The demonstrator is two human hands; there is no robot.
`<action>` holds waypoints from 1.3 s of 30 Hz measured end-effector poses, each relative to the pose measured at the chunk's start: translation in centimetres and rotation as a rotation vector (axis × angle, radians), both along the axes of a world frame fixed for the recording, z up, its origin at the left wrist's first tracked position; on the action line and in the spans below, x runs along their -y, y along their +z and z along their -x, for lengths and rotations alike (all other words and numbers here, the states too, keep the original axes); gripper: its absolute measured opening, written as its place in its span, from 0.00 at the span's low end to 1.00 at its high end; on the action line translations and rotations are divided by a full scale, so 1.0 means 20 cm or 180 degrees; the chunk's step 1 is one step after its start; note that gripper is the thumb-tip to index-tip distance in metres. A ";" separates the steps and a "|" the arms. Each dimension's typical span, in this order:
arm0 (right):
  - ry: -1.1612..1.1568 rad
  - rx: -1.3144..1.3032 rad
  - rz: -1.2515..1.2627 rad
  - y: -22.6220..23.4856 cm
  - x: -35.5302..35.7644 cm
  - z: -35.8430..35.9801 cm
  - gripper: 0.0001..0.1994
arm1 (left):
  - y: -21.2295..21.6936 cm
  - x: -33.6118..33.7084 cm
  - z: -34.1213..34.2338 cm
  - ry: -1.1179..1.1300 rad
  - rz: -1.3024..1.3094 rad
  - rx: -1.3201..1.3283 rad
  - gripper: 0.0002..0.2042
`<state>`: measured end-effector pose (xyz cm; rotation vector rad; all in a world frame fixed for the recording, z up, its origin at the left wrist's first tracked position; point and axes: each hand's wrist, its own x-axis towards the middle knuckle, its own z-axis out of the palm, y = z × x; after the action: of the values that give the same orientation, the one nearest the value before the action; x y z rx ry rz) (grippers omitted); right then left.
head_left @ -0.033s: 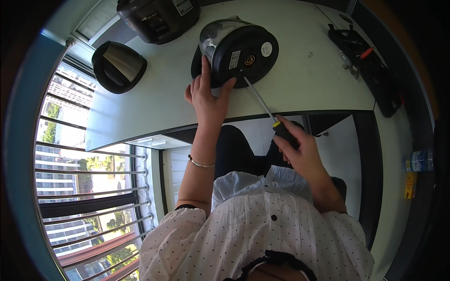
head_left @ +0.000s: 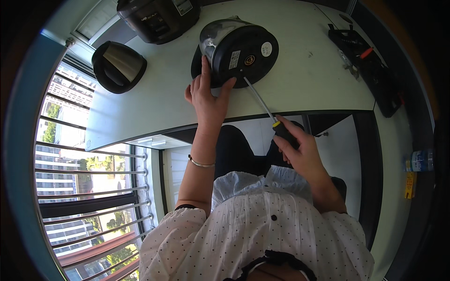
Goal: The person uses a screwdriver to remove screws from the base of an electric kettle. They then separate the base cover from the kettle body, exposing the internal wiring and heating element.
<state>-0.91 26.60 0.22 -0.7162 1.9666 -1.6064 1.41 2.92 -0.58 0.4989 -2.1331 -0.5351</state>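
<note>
An electric kettle (head_left: 208, 40) with a shiny body lies on its side on the table, its round black base (head_left: 262, 63) turned toward me. The base carries two pale labels and a brass-coloured ring at its centre. My left hand (head_left: 208, 98) holds the kettle at its near edge, index finger stretched along the side and thumb against the base. In my right hand (head_left: 302, 150) is a screwdriver (head_left: 258, 97) with a long metal shaft, a black handle and a yellow collar. Its tip meets or nearly meets the base's lower part, near a small bright spot; contact cannot be made out.
Another kettle (head_left: 123, 65), black and steel, stands at the left of the table (head_left: 154, 103). Behind it is a dark rounded appliance (head_left: 161, 21). A black tool holder (head_left: 368, 65) lies on the right. Further right are a plastic bottle (head_left: 419, 160) and a yellow packet (head_left: 410, 185).
</note>
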 end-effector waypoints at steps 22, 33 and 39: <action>0.0034 0.0514 0.0130 0.01 0.00 0.01 0.24 | -0.01 0.02 0.01 -0.0161 -0.0180 -0.0041 0.39; 0.0289 0.0874 0.0327 0.05 -0.04 0.08 0.18 | -0.01 0.06 0.02 -0.0338 -0.0180 -0.0250 0.38; -0.0457 -0.3046 -0.1128 0.05 0.02 -0.05 0.23 | 0.00 0.08 0.01 -0.0487 -0.0335 -0.0246 0.37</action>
<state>0.09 26.17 1.21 -1.3758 2.9084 -0.9726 1.15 1.26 -0.59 0.3685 -2.0872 -0.7441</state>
